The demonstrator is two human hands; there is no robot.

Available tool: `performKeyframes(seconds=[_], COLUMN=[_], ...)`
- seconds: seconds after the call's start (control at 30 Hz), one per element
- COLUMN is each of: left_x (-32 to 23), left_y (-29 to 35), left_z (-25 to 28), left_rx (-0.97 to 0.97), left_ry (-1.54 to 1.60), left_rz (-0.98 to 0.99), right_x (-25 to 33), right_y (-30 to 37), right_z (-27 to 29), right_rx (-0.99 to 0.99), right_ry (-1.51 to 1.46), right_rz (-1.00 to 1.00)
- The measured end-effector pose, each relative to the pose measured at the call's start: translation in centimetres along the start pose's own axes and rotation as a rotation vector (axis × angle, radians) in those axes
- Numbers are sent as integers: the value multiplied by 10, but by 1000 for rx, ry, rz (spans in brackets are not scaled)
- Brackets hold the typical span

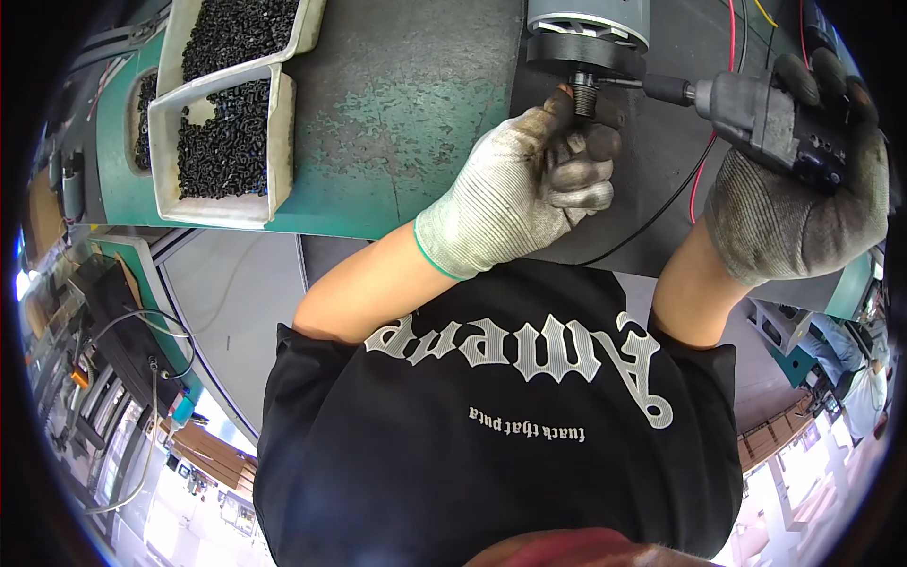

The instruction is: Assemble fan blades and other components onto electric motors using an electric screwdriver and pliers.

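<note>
1. One gray motor (590, 21) lies at the upper edge of view.
2. Power driver (742, 106), right of it, points left, clasped in the right hand (803, 217).
3. Left hand (520, 184), nearer the threaded shaft (585, 97), has fingertips flanking it; I cannot tell if they pinch.
4. Threaded shaft's long axis runs from the motor toward the person.
5. Thin bit (624, 83) reaches the shaft from the right, roughly crosswise.
</note>
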State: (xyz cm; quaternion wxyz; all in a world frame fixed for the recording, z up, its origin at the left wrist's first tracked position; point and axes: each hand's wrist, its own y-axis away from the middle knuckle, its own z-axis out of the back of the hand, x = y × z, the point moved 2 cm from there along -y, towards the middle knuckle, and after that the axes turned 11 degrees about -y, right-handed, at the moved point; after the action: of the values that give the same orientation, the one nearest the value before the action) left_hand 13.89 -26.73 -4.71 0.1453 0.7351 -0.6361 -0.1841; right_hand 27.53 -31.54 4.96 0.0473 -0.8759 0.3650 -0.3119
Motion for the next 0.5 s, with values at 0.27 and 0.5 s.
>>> performKeyframes(seconds=[0.27, 0.5], left_x=[7, 10], left_y=[-6, -4], left_z=[10, 6], left_rx=[211, 90], left_ry=[146, 42], left_rz=[54, 20], right_x=[17, 17], right_y=[-3, 0], right_z=[12, 7], right_rx=[-122, -220], right_ry=[270, 474], right_rz=[114, 210])
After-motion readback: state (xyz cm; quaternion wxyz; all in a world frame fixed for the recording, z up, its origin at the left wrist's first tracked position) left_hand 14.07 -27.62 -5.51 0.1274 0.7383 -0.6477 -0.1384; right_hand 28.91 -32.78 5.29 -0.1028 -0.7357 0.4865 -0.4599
